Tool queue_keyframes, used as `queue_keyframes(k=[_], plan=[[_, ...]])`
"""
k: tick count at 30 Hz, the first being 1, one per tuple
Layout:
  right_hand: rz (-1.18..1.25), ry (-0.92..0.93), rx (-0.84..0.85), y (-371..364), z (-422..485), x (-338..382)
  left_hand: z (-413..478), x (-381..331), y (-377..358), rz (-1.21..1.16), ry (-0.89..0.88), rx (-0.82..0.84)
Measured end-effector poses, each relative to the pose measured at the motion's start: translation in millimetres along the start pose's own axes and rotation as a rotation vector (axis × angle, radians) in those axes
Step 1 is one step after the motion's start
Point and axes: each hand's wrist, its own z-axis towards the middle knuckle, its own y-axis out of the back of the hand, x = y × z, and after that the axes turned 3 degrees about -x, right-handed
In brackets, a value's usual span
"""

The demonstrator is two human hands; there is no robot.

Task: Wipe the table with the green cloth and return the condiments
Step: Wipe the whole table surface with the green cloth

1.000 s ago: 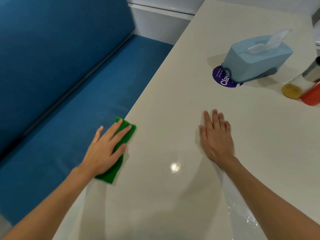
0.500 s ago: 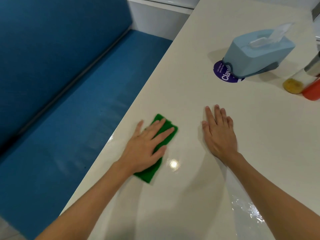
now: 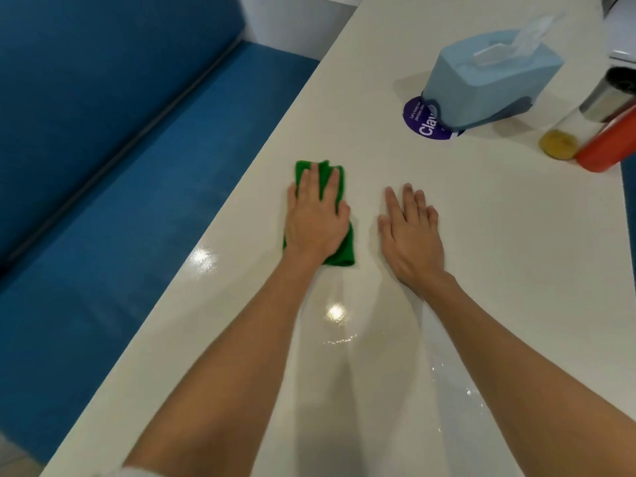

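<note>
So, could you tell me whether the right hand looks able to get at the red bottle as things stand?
Probably yes. The right hand lies flat and empty on the table, and bare tabletop runs from it to the red bottle. The tissue box stands off to the side of that path.

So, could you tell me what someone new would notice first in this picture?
The green cloth stands out most, pressed flat under the left hand near the left edge of the white table. The right hand lies flat and empty just beside it. Further back on the right sits a light blue tissue box on a purple round sticker, with a red bottle at the right edge of the view.
</note>
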Motion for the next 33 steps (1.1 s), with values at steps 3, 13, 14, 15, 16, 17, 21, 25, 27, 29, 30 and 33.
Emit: queue_keyframes(k=[3,13,14,15,16,17,21,25,27,29,30,33], plan=[[0.24,-0.013,0.031,12.8,-4.6,-4.8,-43.5,-19.8,-3.2,-0.066,-0.205,0.069],[-0.018,-0.158,0.047,36.2,-41.3,-90.8,-77.5,96.2,38.2,0.074,-0.036,0.081],[-0.03,-0.161,0.053,34.1,-43.0,-93.2,-67.3,92.6,35.9,0.073,0.012,0.05],[-0.036,-0.16,0.048,32.4,-43.0,-94.6,-56.9,84.8,31.8,0.071,0.067,0.022],[-0.04,-0.155,0.037,31.2,-42.1,-95.1,-47.0,74.2,26.2,0.07,0.127,-0.003],[-0.042,-0.15,0.029,30.1,-41.1,-94.4,-38.7,61.5,20.7,0.07,0.183,-0.02],[-0.043,-0.145,0.027,26.4,-41.8,-96.1,-26.2,-7.0,-0.3,0.04,0.219,-0.034],[-0.053,-0.143,0.029,26.7,-41.0,-98.5,-49.3,-73.0,-15.7,-0.027,0.043,0.018],[-0.055,-0.142,0.038,26.6,-41.9,-98.4,-73.6,-83.4,-15.4,-0.048,-0.114,0.063],[-0.043,-0.139,0.044,27.6,-42.6,-98.7,-97.6,-68.0,-8.5,-0.015,-0.274,0.116],[-0.037,-0.137,0.041,28.1,-42.6,-98.7,-105.8,-52.5,-2.7,-0.001,-0.33,0.126],[-0.045,-0.13,0.025,29.2,-41.6,-98.3,-112.8,1.4,16.9,0.03,-0.299,0.138]])
